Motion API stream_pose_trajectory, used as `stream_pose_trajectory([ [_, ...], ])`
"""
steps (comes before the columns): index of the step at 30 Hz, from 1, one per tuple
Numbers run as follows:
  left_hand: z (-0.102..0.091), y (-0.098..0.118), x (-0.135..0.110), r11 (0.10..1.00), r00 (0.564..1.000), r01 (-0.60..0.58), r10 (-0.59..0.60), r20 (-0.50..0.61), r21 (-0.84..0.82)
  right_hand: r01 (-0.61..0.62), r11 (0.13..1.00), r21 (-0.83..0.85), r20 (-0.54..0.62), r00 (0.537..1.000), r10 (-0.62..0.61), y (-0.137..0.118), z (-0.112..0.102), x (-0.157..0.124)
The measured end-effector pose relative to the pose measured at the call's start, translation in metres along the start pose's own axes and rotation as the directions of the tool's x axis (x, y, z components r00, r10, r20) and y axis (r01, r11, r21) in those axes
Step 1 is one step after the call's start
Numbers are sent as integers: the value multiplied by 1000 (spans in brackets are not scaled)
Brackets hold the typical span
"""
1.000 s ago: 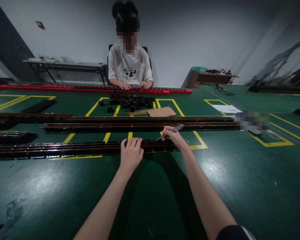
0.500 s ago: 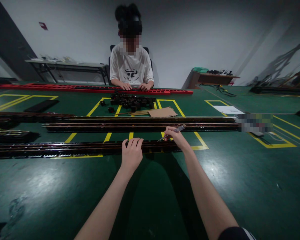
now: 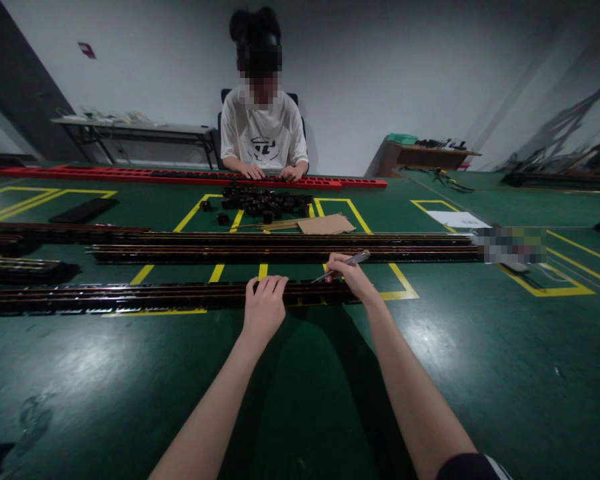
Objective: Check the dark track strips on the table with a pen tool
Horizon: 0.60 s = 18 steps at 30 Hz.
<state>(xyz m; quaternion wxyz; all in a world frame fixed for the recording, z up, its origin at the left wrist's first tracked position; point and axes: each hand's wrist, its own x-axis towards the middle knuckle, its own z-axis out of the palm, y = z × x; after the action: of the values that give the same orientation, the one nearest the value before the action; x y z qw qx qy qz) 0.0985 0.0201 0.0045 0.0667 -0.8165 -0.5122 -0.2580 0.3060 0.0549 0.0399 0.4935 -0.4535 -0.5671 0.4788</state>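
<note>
A long dark rail with rows of small slots lies across the green table in front of me. My left hand rests on top of it, fingers laid over its near edge. My right hand is closed on a thin clear-handled screwdriver, whose tip points left and down at the rail just right of my left hand.
Two more long dark rails lie parallel behind. Beyond them are a cardboard piece, a heap of small black parts and a long red rail under the hands of a person seated opposite. White paper lies right.
The view has shifted slightly. Both hands stay on the near rail; the screwdriver tip has hardly moved.
</note>
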Motion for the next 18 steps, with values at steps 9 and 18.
stream_pose_trajectory([
  [9, -1, -2, 0, 1000, 1000, 6, -6, 7, -26, -10, 999, 32, -17, 1000, 10, -1, -5, -2],
  [18, -1, -1, 1, 999, 1000, 9, -9, -3, -49, -4, 998, 59, 2, 1000, 3, -3, -4, -2],
])
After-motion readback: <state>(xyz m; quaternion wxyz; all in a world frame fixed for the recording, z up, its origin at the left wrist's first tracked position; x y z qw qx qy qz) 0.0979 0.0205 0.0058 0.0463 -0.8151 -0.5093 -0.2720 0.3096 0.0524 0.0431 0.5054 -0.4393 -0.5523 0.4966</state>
